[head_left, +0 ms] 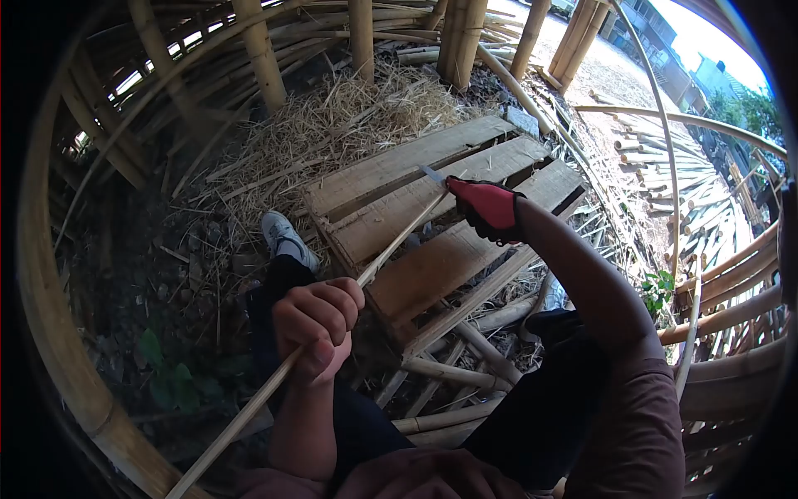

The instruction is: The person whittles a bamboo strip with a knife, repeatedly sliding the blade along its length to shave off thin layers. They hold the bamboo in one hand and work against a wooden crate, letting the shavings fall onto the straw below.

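Observation:
My bare left hand [317, 328] is wrapped round a long, thin bamboo strip [241, 420], which slants from the bottom left up over a slatted wooden platform [449, 274]. My right hand [489, 209], in a red and black glove, is closed on a knife, and its blade [432, 175] points up and left. The far end of the strip meets the knife beside the gloved fingers, above the slats. How the glove wraps the knife handle is hidden.
Dry shavings [332, 125] heap beyond the platform. Upright bamboo poles [362, 41] stand behind them. Cut bamboo pieces [665, 166] lie at the right. A curved bamboo pole [66, 349] runs down the left. My shoe [283, 233] rests left of the platform.

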The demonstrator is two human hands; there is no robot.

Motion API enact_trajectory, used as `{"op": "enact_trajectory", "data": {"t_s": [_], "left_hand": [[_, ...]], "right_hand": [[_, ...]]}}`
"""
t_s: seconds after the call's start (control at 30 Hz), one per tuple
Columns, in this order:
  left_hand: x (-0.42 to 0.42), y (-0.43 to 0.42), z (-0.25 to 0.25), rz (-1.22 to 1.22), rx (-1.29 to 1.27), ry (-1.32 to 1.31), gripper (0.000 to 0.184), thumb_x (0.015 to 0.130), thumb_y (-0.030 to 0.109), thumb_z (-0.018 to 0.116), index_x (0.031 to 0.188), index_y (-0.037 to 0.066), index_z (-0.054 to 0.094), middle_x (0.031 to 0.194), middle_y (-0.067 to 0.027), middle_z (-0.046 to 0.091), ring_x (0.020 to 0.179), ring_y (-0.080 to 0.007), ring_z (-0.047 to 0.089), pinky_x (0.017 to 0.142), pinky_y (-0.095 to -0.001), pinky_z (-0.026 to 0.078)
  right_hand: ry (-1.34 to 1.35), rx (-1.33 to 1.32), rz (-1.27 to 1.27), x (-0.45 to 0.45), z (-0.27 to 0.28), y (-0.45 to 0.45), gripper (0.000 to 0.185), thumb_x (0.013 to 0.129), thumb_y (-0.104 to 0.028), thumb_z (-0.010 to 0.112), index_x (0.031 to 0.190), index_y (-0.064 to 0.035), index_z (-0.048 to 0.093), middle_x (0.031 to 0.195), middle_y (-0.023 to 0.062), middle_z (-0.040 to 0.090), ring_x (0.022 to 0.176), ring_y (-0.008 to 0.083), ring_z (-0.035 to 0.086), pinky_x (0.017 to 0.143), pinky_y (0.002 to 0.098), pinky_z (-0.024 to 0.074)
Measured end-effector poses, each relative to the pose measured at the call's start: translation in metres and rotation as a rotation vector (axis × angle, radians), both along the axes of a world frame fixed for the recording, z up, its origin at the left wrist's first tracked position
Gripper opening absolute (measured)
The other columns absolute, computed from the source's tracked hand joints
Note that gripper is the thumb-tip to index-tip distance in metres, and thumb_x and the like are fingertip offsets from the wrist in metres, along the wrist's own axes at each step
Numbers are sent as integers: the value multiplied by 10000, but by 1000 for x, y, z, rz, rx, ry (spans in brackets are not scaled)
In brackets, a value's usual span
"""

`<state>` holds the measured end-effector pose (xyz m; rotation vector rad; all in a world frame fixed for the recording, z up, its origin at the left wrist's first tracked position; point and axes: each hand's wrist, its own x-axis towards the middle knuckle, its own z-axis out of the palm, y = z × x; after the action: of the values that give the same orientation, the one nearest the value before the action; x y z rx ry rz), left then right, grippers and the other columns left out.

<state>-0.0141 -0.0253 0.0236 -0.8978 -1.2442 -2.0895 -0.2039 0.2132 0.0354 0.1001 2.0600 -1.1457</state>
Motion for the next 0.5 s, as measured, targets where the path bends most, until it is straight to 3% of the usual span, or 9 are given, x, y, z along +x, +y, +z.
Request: {"op": "enact_trajectory", "data": {"t_s": [0.1,0.23,0.37,0.5], "left_hand": [[2,-1,0,10,0,-10,576,852,260,700,466,128,293,418,24,286,382,-142,300,512,-331,271],[1,0,-2,8,-3,1,577,852,260,697,467,129,287,421,23,282,383,-145,297,513,-333,272],[3,0,-1,0,-14,-16,578,849,257,697,470,128,280,422,23,276,384,-145,294,513,-331,270],[2,2,-1,5,-2,-9,557,817,240,680,453,141,270,409,33,272,384,-135,269,526,-327,261]], "right_hand": [[61,-30,63,-5,-5,2,560,926,-720,477,735,-195,501,551,-67,398,415,72,371,379,253,287],[112,-74,-98,3,-12,-4,547,930,-705,490,720,-199,503,566,-75,408,417,62,350,381,256,262],[50,-7,21,23,11,-15,556,918,-701,516,747,-173,543,580,-71,418,431,62,357,399,251,269],[176,52,-127,-10,-14,10,553,920,-681,535,755,-154,549,577,-50,422,434,72,353,411,258,281]]}}
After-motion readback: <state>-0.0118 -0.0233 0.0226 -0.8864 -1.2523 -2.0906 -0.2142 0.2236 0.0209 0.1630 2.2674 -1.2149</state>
